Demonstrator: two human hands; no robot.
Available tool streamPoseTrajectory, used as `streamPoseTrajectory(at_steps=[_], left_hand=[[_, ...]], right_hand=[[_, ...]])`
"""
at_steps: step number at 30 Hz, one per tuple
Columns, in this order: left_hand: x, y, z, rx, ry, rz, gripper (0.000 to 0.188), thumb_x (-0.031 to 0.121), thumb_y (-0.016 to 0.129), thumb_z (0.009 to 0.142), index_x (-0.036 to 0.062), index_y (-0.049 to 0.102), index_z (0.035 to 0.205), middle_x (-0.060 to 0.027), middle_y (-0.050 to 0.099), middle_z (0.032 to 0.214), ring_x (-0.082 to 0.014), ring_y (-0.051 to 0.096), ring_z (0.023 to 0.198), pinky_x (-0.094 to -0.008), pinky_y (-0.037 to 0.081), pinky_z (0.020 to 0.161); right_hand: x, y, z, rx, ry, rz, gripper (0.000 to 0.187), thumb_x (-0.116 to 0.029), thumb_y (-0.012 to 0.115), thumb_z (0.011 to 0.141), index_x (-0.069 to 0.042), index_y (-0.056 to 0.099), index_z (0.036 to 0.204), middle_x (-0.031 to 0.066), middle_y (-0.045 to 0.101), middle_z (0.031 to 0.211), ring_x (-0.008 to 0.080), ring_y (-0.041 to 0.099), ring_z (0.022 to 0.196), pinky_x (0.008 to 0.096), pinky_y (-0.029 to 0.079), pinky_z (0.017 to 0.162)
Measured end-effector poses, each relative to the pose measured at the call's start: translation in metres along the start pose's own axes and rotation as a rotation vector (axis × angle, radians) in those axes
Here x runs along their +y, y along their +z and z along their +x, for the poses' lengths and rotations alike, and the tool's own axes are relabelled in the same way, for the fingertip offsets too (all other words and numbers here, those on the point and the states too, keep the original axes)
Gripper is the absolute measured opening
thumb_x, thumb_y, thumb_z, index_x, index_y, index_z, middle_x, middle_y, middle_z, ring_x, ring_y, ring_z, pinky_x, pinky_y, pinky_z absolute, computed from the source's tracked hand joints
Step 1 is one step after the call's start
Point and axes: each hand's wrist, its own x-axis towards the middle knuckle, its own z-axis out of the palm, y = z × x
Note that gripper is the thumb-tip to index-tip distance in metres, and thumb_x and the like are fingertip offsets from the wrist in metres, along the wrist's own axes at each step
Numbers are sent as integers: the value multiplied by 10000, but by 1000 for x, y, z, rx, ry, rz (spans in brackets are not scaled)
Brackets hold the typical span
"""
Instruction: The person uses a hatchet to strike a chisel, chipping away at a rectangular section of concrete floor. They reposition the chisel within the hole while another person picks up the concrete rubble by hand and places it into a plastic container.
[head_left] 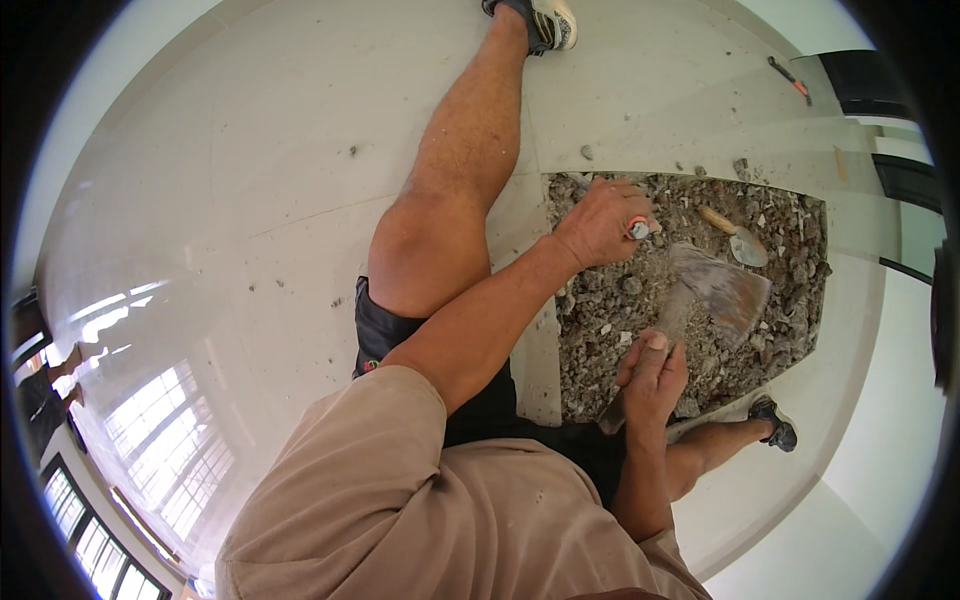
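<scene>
A square opening in the tiled floor shows broken rubble point(590, 340). My left hand point(608, 222) is closed over its far left part, gripping a tool with a red handle and a silver end cap point(638, 229). The rest of that tool is mostly hidden by the hand. My right hand point(655, 375) wraps around the handle of a mallet point(735, 290) with a broad, worn, dusty head. The mallet head hangs over the middle of the rubble, apart from my left hand. Just beyond it lies a small trowel point(747, 248) with a wooden handle.
Pale glossy tiles point(290, 190) surround the opening, with loose crumbs of rubble point(741, 168) along its far edge. A black and orange hand tool point(790, 80) lies at the far right. My legs point(465, 160) spread on both sides of the opening. A white wall point(880, 400) stands at the right.
</scene>
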Motion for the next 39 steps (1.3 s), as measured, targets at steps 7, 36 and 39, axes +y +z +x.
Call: streamPoseTrajectory(at_steps=[7, 36, 39], left_hand=[[-4, 1, 2, -28, -11, 48, 228, 165, 748, 847, 64, 562, 761, -92, 577, 751, -338, 595, 816, -457, 451, 739], [40, 19, -28, -97, -50, -17, 305, 49, 774, 786, 63, 572, 1015, -150, 618, 938, -399, 617, 892, -489, 502, 751], [42, 18, -26, -36, -80, -2, 257, 95, 791, 785, 50, 587, 935, -150, 621, 881, -391, 626, 879, -476, 507, 741]], right_hand=[[29, 20, 17, 105, -230, 264, 336, -301, 518, 1062, 21, 551, 970, 77, 551, 663, 127, 531, 541, 291, 419, 489], [36, -12, -15, 87, 145, 80, 320, -314, 463, 1091, -45, 494, 922, 22, 504, 640, 102, 475, 458, 271, 394, 428], [34, -17, -11, 57, 119, 26, 308, -299, 469, 1088, -45, 491, 916, 21, 506, 640, 106, 481, 456, 278, 400, 427]])
